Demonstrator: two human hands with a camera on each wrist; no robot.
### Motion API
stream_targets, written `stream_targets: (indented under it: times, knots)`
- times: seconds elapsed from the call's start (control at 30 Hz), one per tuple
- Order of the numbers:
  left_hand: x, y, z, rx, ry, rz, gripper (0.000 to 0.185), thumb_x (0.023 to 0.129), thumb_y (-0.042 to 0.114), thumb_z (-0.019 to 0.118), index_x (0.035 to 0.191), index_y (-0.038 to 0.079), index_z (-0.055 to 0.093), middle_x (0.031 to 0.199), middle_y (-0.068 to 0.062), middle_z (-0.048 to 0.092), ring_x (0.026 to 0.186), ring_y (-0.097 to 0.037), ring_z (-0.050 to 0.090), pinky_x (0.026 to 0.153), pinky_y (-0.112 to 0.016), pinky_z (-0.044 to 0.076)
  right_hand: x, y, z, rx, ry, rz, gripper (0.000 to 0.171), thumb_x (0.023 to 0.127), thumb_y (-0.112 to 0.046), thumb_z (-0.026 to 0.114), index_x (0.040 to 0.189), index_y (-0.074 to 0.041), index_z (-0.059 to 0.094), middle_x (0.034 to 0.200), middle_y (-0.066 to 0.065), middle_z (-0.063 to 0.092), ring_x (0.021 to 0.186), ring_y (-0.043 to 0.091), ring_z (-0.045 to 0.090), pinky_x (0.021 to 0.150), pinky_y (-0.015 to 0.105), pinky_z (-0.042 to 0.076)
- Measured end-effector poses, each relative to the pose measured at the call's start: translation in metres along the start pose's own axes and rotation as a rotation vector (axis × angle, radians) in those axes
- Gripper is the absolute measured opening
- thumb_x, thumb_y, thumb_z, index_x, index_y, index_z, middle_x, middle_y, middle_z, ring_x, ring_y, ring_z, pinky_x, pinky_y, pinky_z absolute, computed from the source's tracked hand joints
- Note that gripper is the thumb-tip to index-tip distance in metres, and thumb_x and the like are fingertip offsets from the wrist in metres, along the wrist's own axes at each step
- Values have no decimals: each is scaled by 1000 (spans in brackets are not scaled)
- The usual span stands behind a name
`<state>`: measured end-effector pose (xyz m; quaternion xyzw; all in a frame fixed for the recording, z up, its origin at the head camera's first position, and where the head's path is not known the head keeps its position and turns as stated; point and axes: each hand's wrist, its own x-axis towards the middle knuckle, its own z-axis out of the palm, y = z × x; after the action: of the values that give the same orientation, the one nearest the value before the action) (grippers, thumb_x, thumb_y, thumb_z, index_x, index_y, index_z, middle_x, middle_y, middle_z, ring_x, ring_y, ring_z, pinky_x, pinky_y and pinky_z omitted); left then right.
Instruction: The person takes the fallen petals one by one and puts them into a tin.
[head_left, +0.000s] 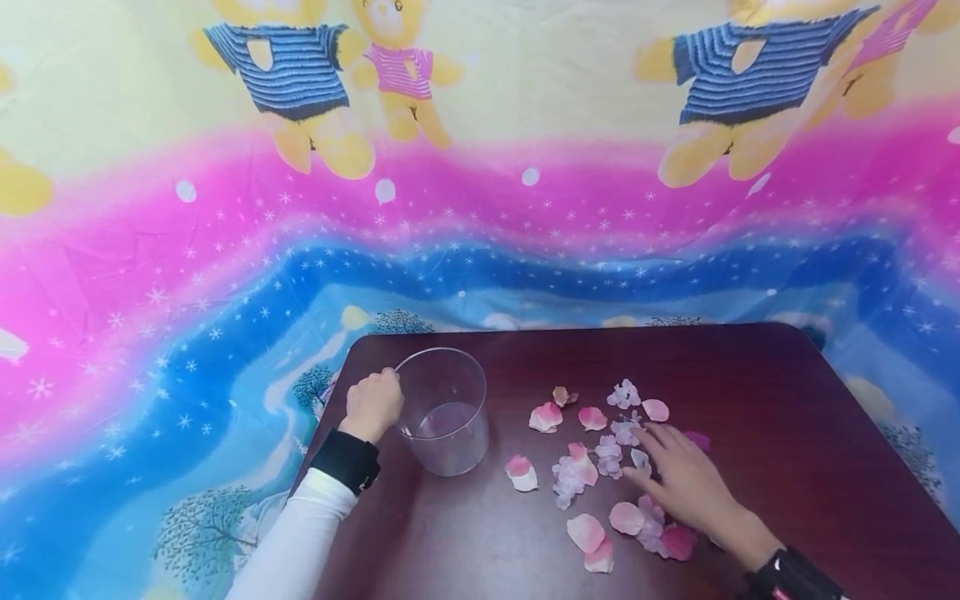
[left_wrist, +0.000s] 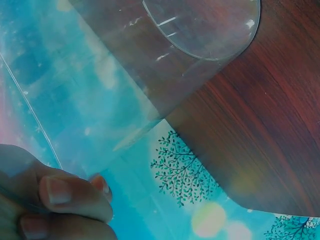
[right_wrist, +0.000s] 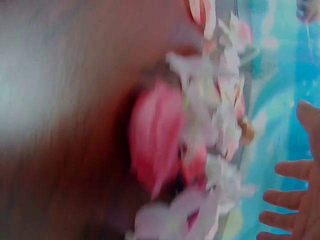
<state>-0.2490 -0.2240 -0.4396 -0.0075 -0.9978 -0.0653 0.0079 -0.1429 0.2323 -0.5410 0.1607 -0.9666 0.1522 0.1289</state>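
A clear plastic cup [head_left: 444, 410] stands empty on the dark wooden table [head_left: 787, 392], near its left edge. My left hand [head_left: 372, 403] grips the cup's rim; its fingers [left_wrist: 60, 197] curl against the clear cup [left_wrist: 165, 65] wall in the left wrist view. Pink and white fabric petals [head_left: 592, 467] lie scattered at the table's middle. My right hand [head_left: 678, 475] lies flat with straight fingers among them, touching the petals. The right wrist view is blurred, showing petals [right_wrist: 200, 150] and my spread fingers [right_wrist: 285, 195].
A bright printed cloth [head_left: 225, 250] with bears and stars covers the surroundings behind and left of the table. The table's left corner [left_wrist: 240, 200] sits close to the cup. Bare wood lies at the table's right [head_left: 847, 467].
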Motion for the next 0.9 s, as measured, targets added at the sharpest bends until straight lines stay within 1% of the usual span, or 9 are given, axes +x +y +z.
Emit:
stream_targets:
  times: [0.13, 0.23, 0.37, 0.57, 0.7, 0.8, 0.9]
  knots:
    - [0, 0, 0, -3, 12, 6, 32, 107, 19, 42, 104, -6, 62, 80, -21, 65, 81, -42, 68, 71, -53, 56, 1, 19, -11, -15, -11, 76, 65, 90, -44, 72, 137, -1, 58, 133, 26, 62, 124, 48, 56, 99, 65, 45]
    - [0, -1, 0, -3, 17, 11, 31, 107, 19, 43, 104, -6, 62, 78, -20, 65, 79, -41, 68, 70, -52, 57, 0, 34, -13, -29, -4, 117, 61, 91, -40, 72, 135, 0, 59, 129, 28, 63, 119, 49, 58, 93, 66, 47]
    - [0, -1, 2, -11, 20, 9, 31, 106, 19, 43, 104, -6, 62, 80, -21, 66, 80, -42, 68, 71, -53, 56, -3, 55, -9, -56, 18, 148, 53, 89, -32, 74, 129, 1, 62, 122, 28, 67, 110, 49, 62, 84, 65, 49]
    - [0, -2, 2, -14, 24, 4, 32, 107, 20, 42, 104, -6, 60, 78, -20, 65, 80, -41, 68, 73, -54, 57, -5, 82, 1, -118, 47, 170, 46, 86, -24, 76, 121, 4, 65, 109, 28, 69, 97, 48, 64, 78, 63, 50]
    - [-1, -2, 1, -19, 27, 6, 31, 107, 20, 43, 104, -6, 60, 76, -18, 64, 76, -40, 68, 71, -53, 57, -6, 93, 8, -139, 14, 197, 43, 85, -20, 77, 118, 5, 65, 103, 28, 69, 91, 48, 64, 74, 62, 50]
    - [-2, -2, 2, -19, 28, 4, 31, 106, 20, 43, 106, -6, 61, 77, -19, 64, 76, -39, 68, 71, -52, 57, -7, 98, 12, -133, -24, 224, 41, 85, -20, 77, 116, 5, 65, 99, 28, 67, 88, 48, 64, 72, 62, 50]
    - [-2, -1, 2, -13, 29, 8, 32, 107, 20, 43, 107, -6, 61, 79, -21, 66, 78, -40, 68, 71, -53, 57, -5, 100, 15, -128, -35, 236, 35, 86, -18, 76, 111, 5, 66, 93, 25, 66, 83, 46, 64, 69, 60, 51]
